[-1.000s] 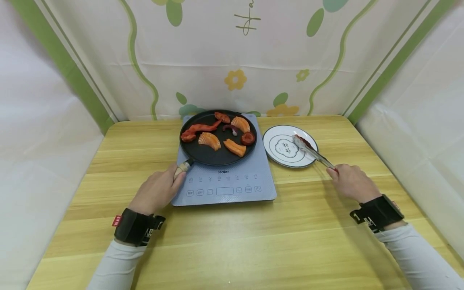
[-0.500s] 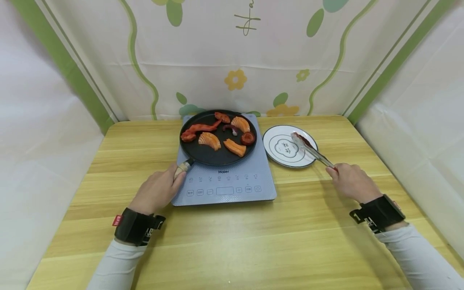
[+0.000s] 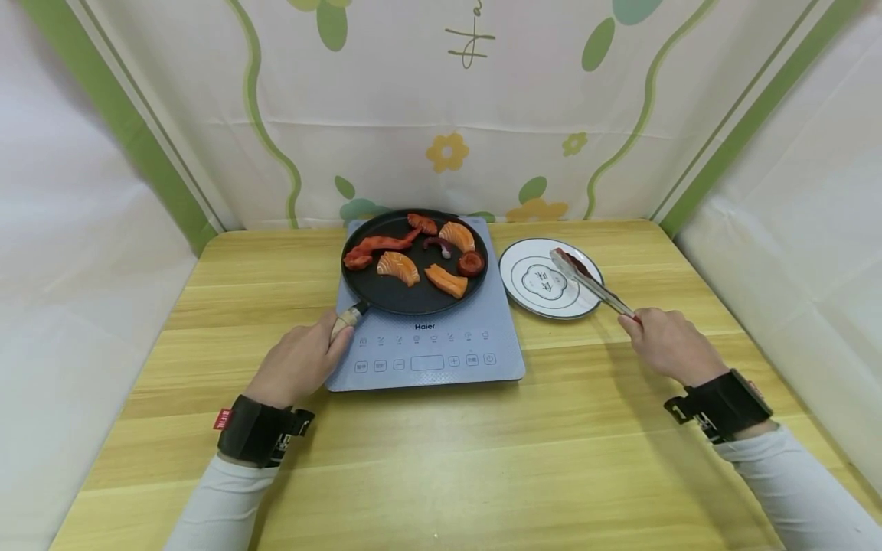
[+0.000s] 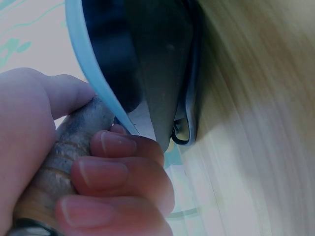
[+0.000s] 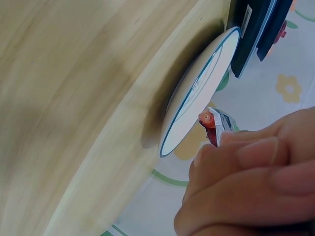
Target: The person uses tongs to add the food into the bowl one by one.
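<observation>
My left hand (image 3: pixel 299 356) grips the light wooden handle (image 4: pixel 51 177) of a round black frying pan (image 3: pixel 386 297), fingers curled round it in the left wrist view. In the pan lie several orange-red food pieces, including a salmon slice (image 3: pixel 398 268) with white stripes. On the right, my right hand (image 3: pixel 671 346) holds metal tongs (image 3: pixel 601 292) with a bit of red at the grip. The tongs pinch a dark red, meat-like piece (image 3: pixel 581 264) over the white plate (image 3: pixel 518 272). The right wrist view shows the piece's reddish end (image 5: pixel 206 118) beside the plate's face.
Under the pan is a flat grey induction cooker (image 3: pixel 475 340) with a touch panel along its front. The plate stands just to its right on the wooden table (image 3: pixel 441 459). A white curtain (image 3: pixel 386 84) with flowers and green lines hangs behind the table.
The tongs' tips, with the dark red piece, have shifted slightly left and up over the plate; my right hand moved a little with them. The left hand and pan have stayed still.
</observation>
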The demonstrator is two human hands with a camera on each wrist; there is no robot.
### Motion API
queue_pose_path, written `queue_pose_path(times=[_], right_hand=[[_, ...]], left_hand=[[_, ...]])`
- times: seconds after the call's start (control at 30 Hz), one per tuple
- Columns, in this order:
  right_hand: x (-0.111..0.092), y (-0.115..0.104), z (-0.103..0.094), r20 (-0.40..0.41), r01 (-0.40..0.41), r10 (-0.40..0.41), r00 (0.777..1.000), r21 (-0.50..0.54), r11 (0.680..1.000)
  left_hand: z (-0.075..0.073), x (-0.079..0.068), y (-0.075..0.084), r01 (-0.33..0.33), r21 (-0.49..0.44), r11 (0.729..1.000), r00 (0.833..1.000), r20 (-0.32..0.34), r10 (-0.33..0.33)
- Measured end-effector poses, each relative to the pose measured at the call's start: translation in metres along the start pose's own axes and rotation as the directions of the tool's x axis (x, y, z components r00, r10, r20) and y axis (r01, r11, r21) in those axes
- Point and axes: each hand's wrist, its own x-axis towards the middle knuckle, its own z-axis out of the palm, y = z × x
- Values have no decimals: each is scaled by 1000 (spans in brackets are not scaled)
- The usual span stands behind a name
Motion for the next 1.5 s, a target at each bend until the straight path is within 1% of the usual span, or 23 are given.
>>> queue_pose_path(times=[0.63, 0.87, 1.27, 1.5], right_hand=[[-4, -11, -6, -24, 24, -24, 999, -13, 1000], [-5, -15, -7, -16, 31, -31, 999, -2, 1000], [-6, -24, -11, -18, 45, -45, 999, -20, 999], [-7, -28, -14, -19, 47, -47, 999, -12, 999]], left_hand=[[1, 0, -1, 0, 5, 1000, 1000, -5, 0], [2, 0, -1, -2, 5, 1000, 1000, -4, 2], [0, 0, -1, -5, 4, 1000, 1000, -1, 5], [0, 0, -1, -1, 6, 1000, 1000, -2, 1]])
